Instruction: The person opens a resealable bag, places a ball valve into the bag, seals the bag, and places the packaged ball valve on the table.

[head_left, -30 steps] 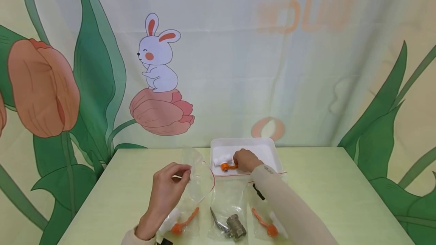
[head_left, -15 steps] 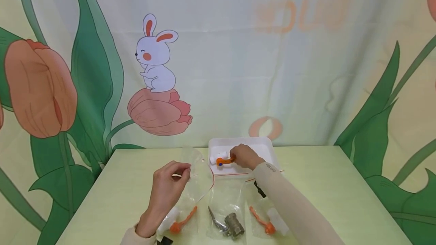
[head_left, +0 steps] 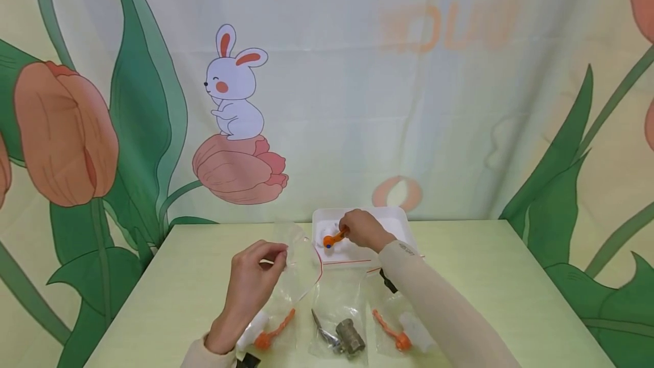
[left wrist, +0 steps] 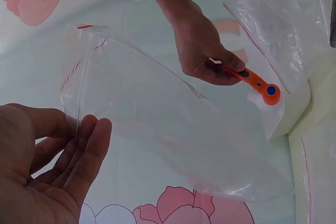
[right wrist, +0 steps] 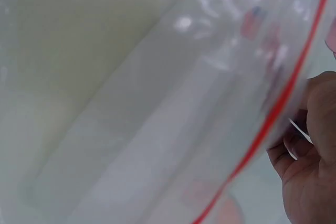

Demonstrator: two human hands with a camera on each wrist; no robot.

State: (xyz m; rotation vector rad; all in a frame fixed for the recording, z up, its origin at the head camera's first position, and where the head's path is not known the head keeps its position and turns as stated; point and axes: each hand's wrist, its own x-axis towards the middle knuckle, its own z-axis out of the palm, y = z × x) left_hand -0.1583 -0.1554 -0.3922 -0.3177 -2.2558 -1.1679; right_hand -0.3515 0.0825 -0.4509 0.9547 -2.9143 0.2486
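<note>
My left hand pinches the edge of a clear zip bag, which hangs open and looks empty. Over the white tray, my right hand grips the end of an orange valve handle. In the left wrist view that handle slants down from thumb and fingers, its round end showing a blue dot. White valve parts show behind the handle in the head view. A blurred bag with a red seal line covers most of the right wrist view.
Three clear bags lie along the front: one with an orange-handled white valve at left, one with a metal valve in the middle, another orange-handled valve at right. A printed curtain hangs behind the table.
My right hand has lifted slightly and moved left, raising and turning the orange valve handle in the tray so its blue dot shows. My left hand with the bag has hardly moved.
</note>
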